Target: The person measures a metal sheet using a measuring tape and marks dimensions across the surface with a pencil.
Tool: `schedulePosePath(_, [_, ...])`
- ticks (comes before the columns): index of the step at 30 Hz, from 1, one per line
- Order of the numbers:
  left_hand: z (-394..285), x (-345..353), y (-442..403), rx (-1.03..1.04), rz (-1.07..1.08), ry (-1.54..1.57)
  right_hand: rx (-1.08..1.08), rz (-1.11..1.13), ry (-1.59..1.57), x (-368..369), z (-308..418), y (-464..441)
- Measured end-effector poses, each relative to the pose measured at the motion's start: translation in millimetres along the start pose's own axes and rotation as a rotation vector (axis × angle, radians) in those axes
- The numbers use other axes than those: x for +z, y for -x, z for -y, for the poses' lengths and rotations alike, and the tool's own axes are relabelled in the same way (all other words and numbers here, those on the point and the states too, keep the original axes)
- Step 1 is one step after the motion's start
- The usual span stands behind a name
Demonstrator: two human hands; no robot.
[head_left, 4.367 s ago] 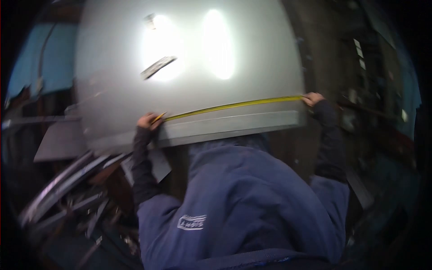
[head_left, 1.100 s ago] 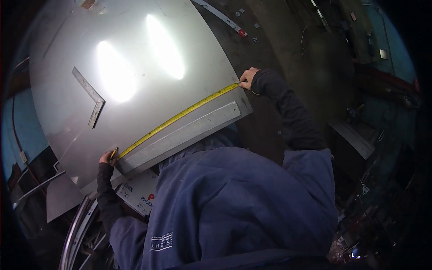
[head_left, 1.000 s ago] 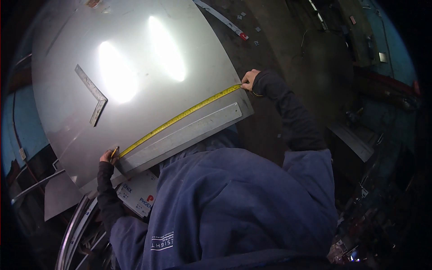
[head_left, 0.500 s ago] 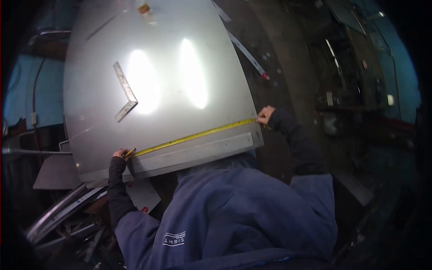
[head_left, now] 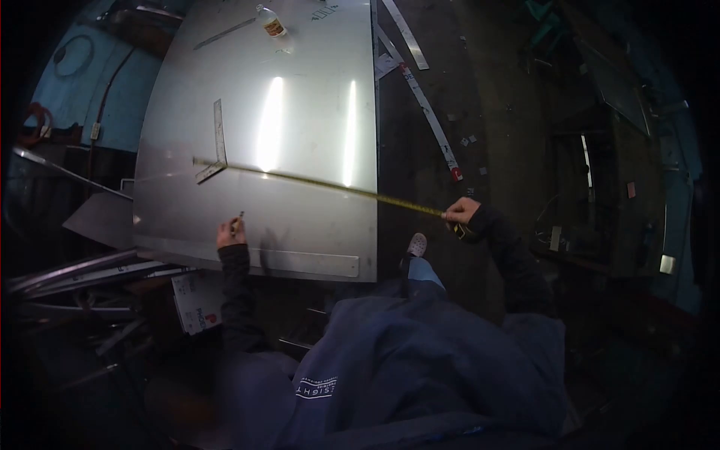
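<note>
My right hand [head_left: 462,211] is closed around a tape measure [head_left: 460,231], past the right edge of a large grey metal sheet [head_left: 300,217]. Its yellow blade [head_left: 330,185] stretches left across the sheet, its free end beyond the corner of a metal square [head_left: 220,135]. Whether blade and square touch, I cannot tell. Over the sheet's near left part, my left hand [head_left: 229,234] is closed on a short pencil [head_left: 238,223], dark tip pointing away from me. A flat metal strip [head_left: 315,264] lies along the near edge.
A plastic bottle [head_left: 271,22] stands at the sheet's far end beside a thin metal strip [head_left: 223,34]. Long strips [head_left: 431,112] lie to the right, beyond the sheet's edge. Metal lengths [head_left: 82,274] are heaped at left, near a printed white board [head_left: 196,304]. A dark bench [head_left: 600,225] stands at far right.
The tape blade has left my left hand and the near edge, and now slants farther up the sheet. My right hand has moved away from the sheet's edge. The view has shifted.
</note>
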State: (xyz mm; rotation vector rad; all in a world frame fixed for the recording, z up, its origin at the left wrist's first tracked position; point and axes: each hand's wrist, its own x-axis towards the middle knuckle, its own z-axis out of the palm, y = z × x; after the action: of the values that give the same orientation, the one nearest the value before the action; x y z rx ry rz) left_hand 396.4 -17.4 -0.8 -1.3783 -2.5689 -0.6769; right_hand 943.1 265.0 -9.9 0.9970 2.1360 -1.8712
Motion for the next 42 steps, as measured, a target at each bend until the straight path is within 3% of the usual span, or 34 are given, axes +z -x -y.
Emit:
schedulePosePath(4, [-57.7,24.1,58.9,-0.106,0.119,0.030,0.002,0.013,-0.022,-55.2,25.3,-18.2])
schedulePosePath(8, [-76.5,41.8,105.7,-0.143,0.082,0.117,-0.020,-0.067,-0.001,-107.3,41.5,-70.2])
schedulePosePath(13, [-107.3,40.2,130.1,-0.395,0.018,0.216,-0.062,-0.036,-0.041,-165.5,67.8,-160.4])
schedulePosePath(15, [-116.0,43.3,124.0,-0.425,-0.002,0.195,0.047,-0.018,0.006,-189.9,86.5,-196.4])
schedulePosePath(19, [-130.5,62.1,80.4,-0.484,-0.102,0.176,-0.024,0.015,-0.013,-243.8,87.8,-289.5])
schedulePosePath(21, [-132.2,77.2,60.9,-0.514,-0.206,0.178,0.024,0.035,0.016,-260.9,91.7,-318.4])
schedulePosePath(25, [-154.0,71.1,12.7,-0.566,-0.211,0.181,0.110,0.082,-0.100,-291.0,100.3,-380.5])
schedulePosePath(27, [-150.6,67.8,0.7,-0.536,-0.167,0.162,0.073,0.121,0.068,-298.5,98.3,-407.5])
schedulePosePath(31, [-152.2,75.2,4.0,-0.650,-0.053,0.275,0.137,0.163,0.072,-309.0,97.2,-441.1])
schedulePosePath(33, [-179.7,84.6,20.8,-0.783,0.212,0.568,0.107,0.134,0.102,-312.8,103.3,-449.0])
schedulePosePath(34, [-198.7,89.1,28.7,-0.727,0.249,0.573,0.081,0.003,0.098,-308.4,107.1,-447.4])
schedulePosePath(35, [-215.9,87.6,36.9,-0.680,0.277,0.561,0.131,0.128,0.101,-316.4,105.1,-455.7])
schedulePosePath(37, [-254.8,81.4,55.4,-0.895,0.272,0.571,0.173,0.285,0.109,-313.5,101.8,-473.7])
schedulePosePath(38, [-270.1,83.8,61.2,-1.035,0.281,0.624,0.175,0.259,0.102,-314.3,100.1,-471.8])
schedulePosePath(39, [-282.0,88.5,74.6,-1.038,0.283,0.635,0.187,0.212,0.094,-324.1,95.3,-464.8])
schedulePosePath(42, [-321.8,102.2,98.2,-1.234,0.101,0.732,0.193,0.212,0.071,-321.4,101.3,-464.2])
